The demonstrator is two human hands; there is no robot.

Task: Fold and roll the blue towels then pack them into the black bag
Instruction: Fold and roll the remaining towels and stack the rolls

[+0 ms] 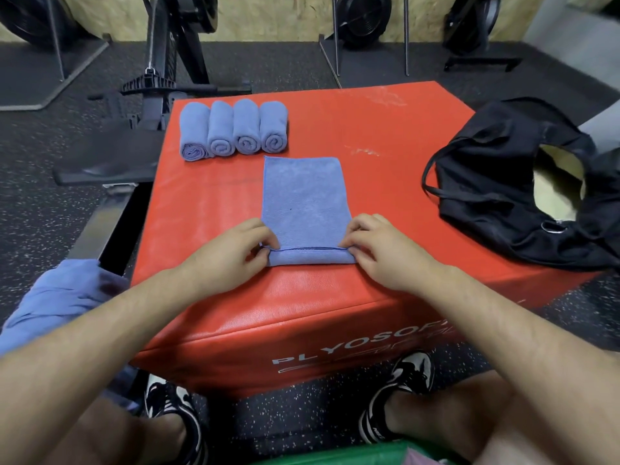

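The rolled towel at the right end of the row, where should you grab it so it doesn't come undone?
Probably around its middle, from above. The rolled towel lies with its spiral end facing the person; its right side is free, its left touches the next roll. Squeezing across it should keep the layers shut; pulling the spiral end could loosen it.

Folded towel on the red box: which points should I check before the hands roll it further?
1. Left hand pinches the folded towel at its near left end: ok.
2. Right hand pinches its near right end: ok.
3. First turn is even across the width: ok.
4. Rest of it lies flat on the red box: ok.
5. Black bag has its mouth open: ok.
6. Four rolled towels are clear of the rolling path: cannot tell.
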